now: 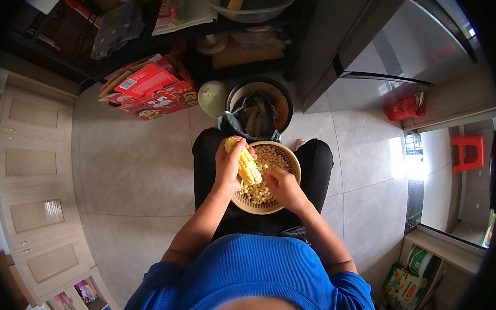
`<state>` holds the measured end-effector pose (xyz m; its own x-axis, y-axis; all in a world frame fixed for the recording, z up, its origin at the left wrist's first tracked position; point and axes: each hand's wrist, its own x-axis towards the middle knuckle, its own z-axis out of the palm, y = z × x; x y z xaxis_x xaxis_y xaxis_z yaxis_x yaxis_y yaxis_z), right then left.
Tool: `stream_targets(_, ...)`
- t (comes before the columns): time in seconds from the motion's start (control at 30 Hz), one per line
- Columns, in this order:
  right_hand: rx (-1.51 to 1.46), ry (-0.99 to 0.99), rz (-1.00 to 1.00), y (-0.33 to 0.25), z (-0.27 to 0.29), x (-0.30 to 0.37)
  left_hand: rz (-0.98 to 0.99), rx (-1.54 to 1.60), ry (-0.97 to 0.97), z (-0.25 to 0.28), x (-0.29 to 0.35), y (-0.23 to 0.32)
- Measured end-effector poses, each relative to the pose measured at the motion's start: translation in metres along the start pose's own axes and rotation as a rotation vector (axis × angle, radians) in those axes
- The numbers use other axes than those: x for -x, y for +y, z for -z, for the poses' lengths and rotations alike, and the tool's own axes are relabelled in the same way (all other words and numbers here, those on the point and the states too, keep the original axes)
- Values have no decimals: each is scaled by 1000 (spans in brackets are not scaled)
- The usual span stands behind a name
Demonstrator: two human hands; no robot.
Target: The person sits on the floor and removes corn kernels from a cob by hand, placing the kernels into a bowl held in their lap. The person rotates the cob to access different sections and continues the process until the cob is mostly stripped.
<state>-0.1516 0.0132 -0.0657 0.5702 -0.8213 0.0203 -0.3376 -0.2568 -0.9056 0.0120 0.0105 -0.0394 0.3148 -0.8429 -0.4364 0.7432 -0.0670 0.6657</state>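
Observation:
My left hand [228,166] is wrapped round a yellow corn cob [245,164], which tilts with its lower end over a round tan basket [298,168]. Patches of pale cob show among the kernels. The basket rests on my lap, and many loose corn kernels [258,198] lie inside it. My right hand [284,188] hovers over the basket's right side, just beside the lower end of the cob. Its fingers are curled together, and I cannot see what they hold, if anything.
Beyond my knees stands a trash bin [287,104] lined with a dark bag, beside a pale green melon [211,98] and red cardboard boxes [159,91]. Another corn cob [236,1] lies in a clear bowl [272,10] on the dark shelf. A grey fridge [399,45] stands far right.

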Motion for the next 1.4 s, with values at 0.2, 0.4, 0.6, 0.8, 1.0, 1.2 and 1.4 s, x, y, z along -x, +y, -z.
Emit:
stream_targets(0.2, 9, 143, 58, -16, 5, -2, 13, -55, 16, 0, 3, 0)
stream_targets(0.4, -53, 147, 108, -54, 22, -9, -145, -132, -28, -14, 3, 5)
stream_targets(0.6, 168, 47, 159, -62, 15, -14, -367, -355, -5, -6, 2, 1)
stream_targets(0.8, -57, 191, -178, -45, 17, -4, -360, -282, 19, -2, 0, -8)
stream_targets(1.0, -445, -35, -340, -29, 13, 1, -337, -487, -9, 12, 18, -23)
stream_targets(1.2, -341, -41, -302, -20, 4, 0, -373, -696, 58, 8, 32, -28)
stream_targets(1.4, -234, -47, -99, -17, -1, -7, -444, -760, 104, 11, 21, -34)
